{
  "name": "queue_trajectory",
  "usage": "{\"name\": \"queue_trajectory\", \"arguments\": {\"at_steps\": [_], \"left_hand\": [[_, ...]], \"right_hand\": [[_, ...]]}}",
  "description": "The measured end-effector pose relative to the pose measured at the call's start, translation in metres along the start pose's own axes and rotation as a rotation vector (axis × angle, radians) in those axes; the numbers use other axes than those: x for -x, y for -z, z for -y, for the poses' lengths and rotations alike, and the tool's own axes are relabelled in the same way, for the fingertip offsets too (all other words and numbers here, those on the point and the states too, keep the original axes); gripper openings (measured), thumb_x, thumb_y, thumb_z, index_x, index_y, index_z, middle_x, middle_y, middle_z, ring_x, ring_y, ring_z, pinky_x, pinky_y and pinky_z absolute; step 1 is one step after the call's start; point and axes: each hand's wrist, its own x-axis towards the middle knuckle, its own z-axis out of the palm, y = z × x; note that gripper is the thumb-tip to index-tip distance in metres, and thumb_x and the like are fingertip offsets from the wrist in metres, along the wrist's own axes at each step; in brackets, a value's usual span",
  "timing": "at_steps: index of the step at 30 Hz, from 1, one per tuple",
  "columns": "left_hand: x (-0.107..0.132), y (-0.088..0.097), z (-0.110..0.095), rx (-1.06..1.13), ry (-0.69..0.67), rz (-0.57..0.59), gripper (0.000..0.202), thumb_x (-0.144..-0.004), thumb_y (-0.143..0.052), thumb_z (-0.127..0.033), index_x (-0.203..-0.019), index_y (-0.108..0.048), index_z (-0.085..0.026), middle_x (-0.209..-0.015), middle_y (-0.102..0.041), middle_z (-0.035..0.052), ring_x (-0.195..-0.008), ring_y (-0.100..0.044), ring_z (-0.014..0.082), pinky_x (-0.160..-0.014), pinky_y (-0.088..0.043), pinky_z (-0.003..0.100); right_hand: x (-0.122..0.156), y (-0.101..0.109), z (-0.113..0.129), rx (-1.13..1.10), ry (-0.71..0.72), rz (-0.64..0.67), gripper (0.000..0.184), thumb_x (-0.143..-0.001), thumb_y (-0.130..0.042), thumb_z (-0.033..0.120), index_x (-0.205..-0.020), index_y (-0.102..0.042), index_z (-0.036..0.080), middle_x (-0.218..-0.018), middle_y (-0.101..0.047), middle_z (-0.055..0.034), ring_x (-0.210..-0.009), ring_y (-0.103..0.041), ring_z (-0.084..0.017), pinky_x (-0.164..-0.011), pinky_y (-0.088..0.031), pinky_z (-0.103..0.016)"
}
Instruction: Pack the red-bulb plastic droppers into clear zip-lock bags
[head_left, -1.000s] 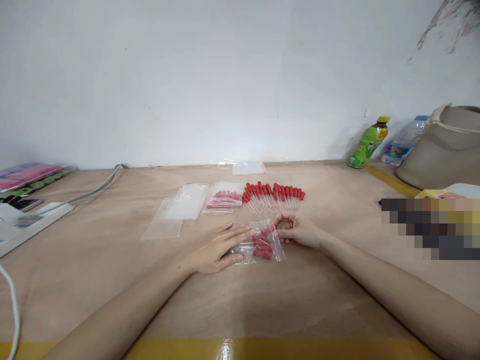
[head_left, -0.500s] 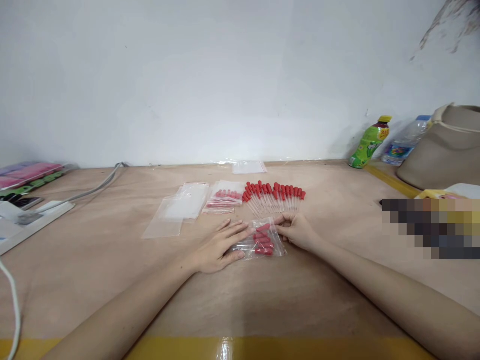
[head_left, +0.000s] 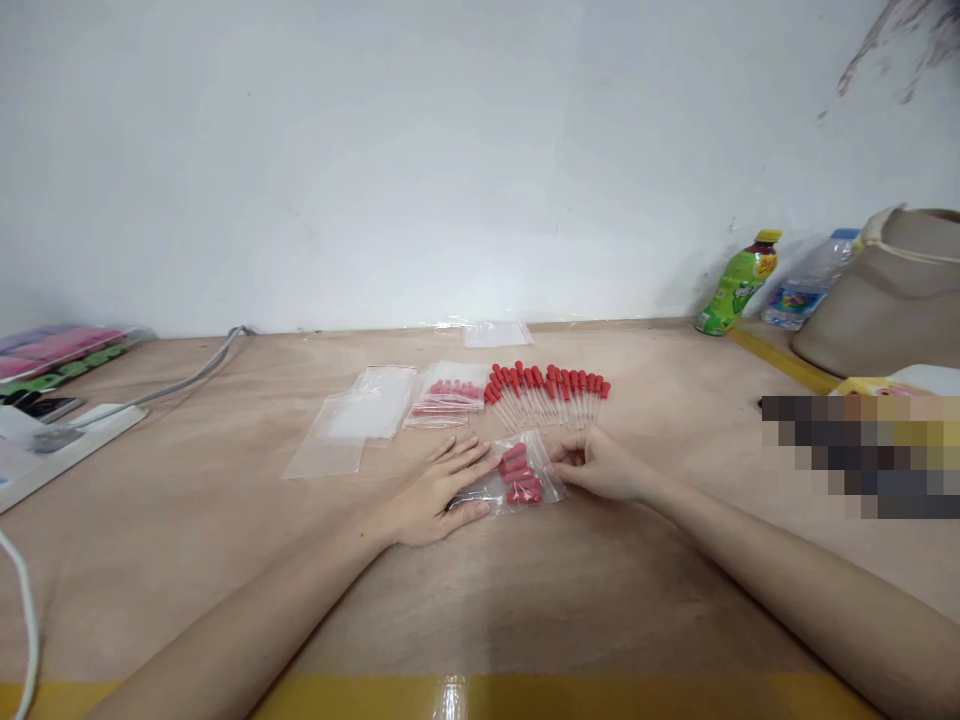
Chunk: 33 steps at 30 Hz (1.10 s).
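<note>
A small clear plastic bag (head_left: 517, 478) with several red-capped droppers inside lies on the tan table (head_left: 480, 600) in front of me. My left hand (head_left: 435, 492) lies flat on the bag's left part, fingers stretched out. My right hand (head_left: 596, 466) pinches the bag's right end between thumb and fingers. Just beyond the bag lies a row of loose red-capped droppers (head_left: 547, 392).
A filled dropper bag (head_left: 448, 395) and empty clear bags (head_left: 360, 420) lie left of the row, another clear bag (head_left: 496, 335) near the wall. A green bottle (head_left: 739, 282), a water bottle (head_left: 806, 280) and a beige bag (head_left: 889, 290) stand at right. Cables and trays (head_left: 52, 400) sit at left.
The bag of droppers has shifted slightly away from me and flattened. My right hand has slid along its right end; the left hand stays pressed on it.
</note>
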Motion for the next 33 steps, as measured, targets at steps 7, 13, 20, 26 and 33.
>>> {"name": "queue_trajectory", "arguments": {"at_steps": [7,13,20,26,33], "left_hand": [[0.002,-0.004,0.002,0.051,0.063,0.005,0.067,-0.089,-0.038,-0.048,-0.142,-0.01,-0.018,-0.146,-0.018,0.0093,-0.135,-0.015,0.024,-0.109,-0.02,0.042],[0.003,-0.007,0.006,0.083,0.061,0.012,0.073,-0.089,-0.041,-0.046,-0.142,0.002,-0.019,-0.146,-0.018,0.0105,-0.134,-0.014,0.0267,-0.108,-0.022,0.047],[0.002,-0.006,0.004,0.108,0.029,-0.001,0.076,-0.089,-0.041,-0.043,-0.141,0.011,-0.023,-0.146,-0.018,0.0087,-0.135,-0.013,0.0249,-0.108,-0.022,0.047],[0.002,-0.004,0.004,0.092,0.033,0.002,0.073,-0.089,-0.04,-0.045,-0.142,0.004,-0.02,-0.147,-0.014,0.0093,-0.135,-0.013,0.025,-0.109,-0.021,0.044],[0.002,-0.005,0.004,0.099,0.02,-0.006,0.072,-0.089,-0.041,-0.045,-0.142,0.002,-0.022,-0.147,-0.016,0.009,-0.134,-0.016,0.0257,-0.108,-0.023,0.045]], "right_hand": [[0.003,-0.006,0.006,-0.176,0.025,0.145,0.022,-0.066,-0.065,0.033,-0.07,-0.067,0.011,-0.062,-0.062,-0.0017,-0.056,-0.052,-0.01,-0.056,-0.042,-0.023],[-0.001,-0.01,0.005,-0.256,-0.011,0.032,0.025,-0.065,-0.067,0.036,-0.076,-0.065,0.014,-0.065,-0.064,-0.0019,-0.06,-0.058,-0.013,-0.059,-0.046,-0.026],[-0.002,-0.011,0.019,-0.417,0.036,0.216,0.028,-0.073,-0.058,0.039,-0.092,-0.065,0.02,-0.081,-0.068,-0.0026,-0.079,-0.063,-0.016,-0.078,-0.048,-0.032],[-0.005,-0.007,0.013,-0.211,-0.118,-0.122,0.023,-0.073,-0.057,0.039,-0.069,-0.059,0.016,-0.052,-0.058,0.0026,-0.046,-0.053,-0.01,-0.047,-0.043,-0.023],[-0.005,-0.009,0.011,-0.329,-0.264,-0.009,0.033,-0.059,-0.072,0.041,-0.077,-0.061,0.015,-0.053,-0.059,0.0033,-0.041,-0.05,-0.008,-0.039,-0.036,-0.019]]}}
